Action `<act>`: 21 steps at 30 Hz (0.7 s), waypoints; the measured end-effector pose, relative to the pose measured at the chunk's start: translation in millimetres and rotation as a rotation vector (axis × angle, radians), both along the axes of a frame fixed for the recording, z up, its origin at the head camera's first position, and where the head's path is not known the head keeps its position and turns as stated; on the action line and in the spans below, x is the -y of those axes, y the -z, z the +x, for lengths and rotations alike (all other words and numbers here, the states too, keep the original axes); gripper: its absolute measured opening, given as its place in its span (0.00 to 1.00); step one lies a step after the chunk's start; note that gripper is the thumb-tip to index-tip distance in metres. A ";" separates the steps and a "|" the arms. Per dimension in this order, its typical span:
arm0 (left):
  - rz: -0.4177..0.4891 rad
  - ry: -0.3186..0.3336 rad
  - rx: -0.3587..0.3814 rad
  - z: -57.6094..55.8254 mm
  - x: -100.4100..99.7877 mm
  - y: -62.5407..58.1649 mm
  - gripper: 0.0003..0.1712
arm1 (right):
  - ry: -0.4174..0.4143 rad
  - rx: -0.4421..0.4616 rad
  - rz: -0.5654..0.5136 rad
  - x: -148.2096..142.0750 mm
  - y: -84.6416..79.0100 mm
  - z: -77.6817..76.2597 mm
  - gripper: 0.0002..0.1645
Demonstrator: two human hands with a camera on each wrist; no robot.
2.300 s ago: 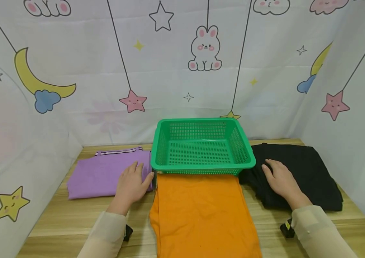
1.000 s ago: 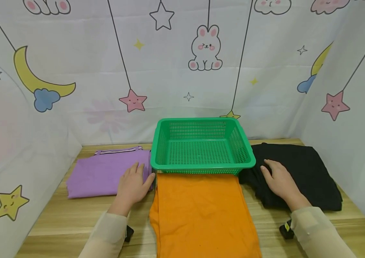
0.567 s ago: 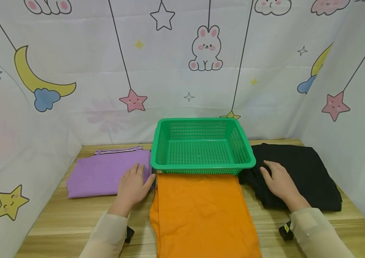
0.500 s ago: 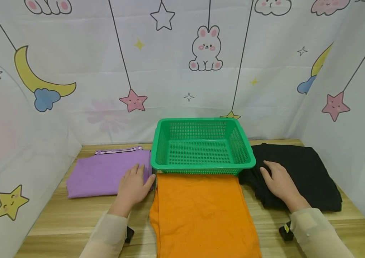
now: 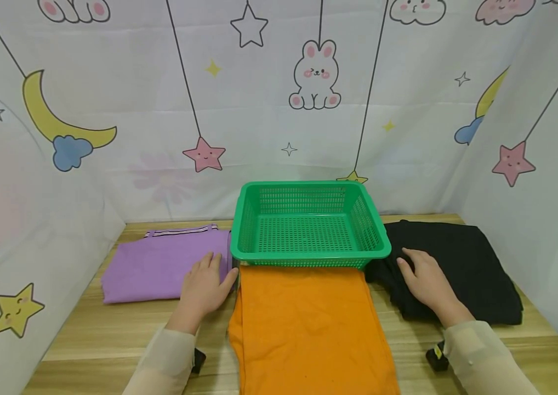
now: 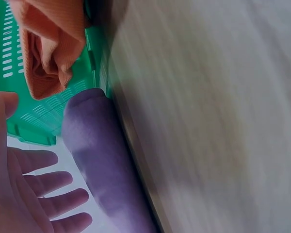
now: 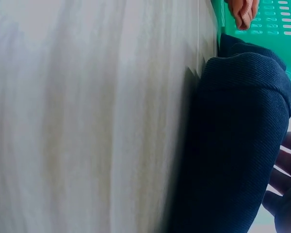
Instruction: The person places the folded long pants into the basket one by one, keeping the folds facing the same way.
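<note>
My left hand [image 5: 206, 282] is spread palm down above the near right part of a folded purple garment [image 5: 160, 269], which has a striped band at its far edge. In the left wrist view its straight fingers [image 6: 58, 184] show beside the purple roll [image 6: 106, 160], holding nothing. On the other side, my right hand [image 5: 425, 278] is over the left part of a folded black garment [image 5: 466, 269], fingers relaxed and thumb apart. The right wrist view shows its fingers [image 7: 283, 182] partly hidden behind the dark fabric. Between the hands lies a folded orange garment [image 5: 313, 329].
A green plastic basket [image 5: 311, 255] with nothing in it stands at the back middle, touching or close to all three garments. Wood-patterned table [image 5: 91, 340] shows around them. A white printed curtain [image 5: 259, 126] closes off the back and both sides.
Both hands have drifted very slightly toward me, the left also a touch to the right and the right a touch to the left. Garments and basket stay where they were.
</note>
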State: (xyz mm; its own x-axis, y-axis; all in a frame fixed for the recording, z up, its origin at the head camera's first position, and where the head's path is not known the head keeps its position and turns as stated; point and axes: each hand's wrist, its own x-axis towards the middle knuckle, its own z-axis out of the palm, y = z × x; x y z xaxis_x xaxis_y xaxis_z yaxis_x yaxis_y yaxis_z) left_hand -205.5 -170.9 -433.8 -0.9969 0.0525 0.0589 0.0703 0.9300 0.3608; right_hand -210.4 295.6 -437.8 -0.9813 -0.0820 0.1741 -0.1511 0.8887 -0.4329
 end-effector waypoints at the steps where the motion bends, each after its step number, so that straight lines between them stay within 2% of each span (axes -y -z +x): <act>1: 0.000 0.000 -0.002 0.2 -0.2 0.1 0.42 | 0.000 -0.001 0.000 0.0 0.4 0.2 0.36; 21: -0.001 -0.012 0.001 1.9 -3.5 -2.2 0.41 | 0.005 -0.025 -0.022 2.0 2.3 3.1 0.35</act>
State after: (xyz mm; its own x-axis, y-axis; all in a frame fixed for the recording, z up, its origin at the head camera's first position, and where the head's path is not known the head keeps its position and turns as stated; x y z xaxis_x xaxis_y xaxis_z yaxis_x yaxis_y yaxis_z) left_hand -203.5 -167.4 -431.6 -0.9975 0.0405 0.0577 0.0586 0.9313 0.3595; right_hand -207.2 293.6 -440.1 -0.9770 -0.0733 0.2003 -0.1580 0.8796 -0.4486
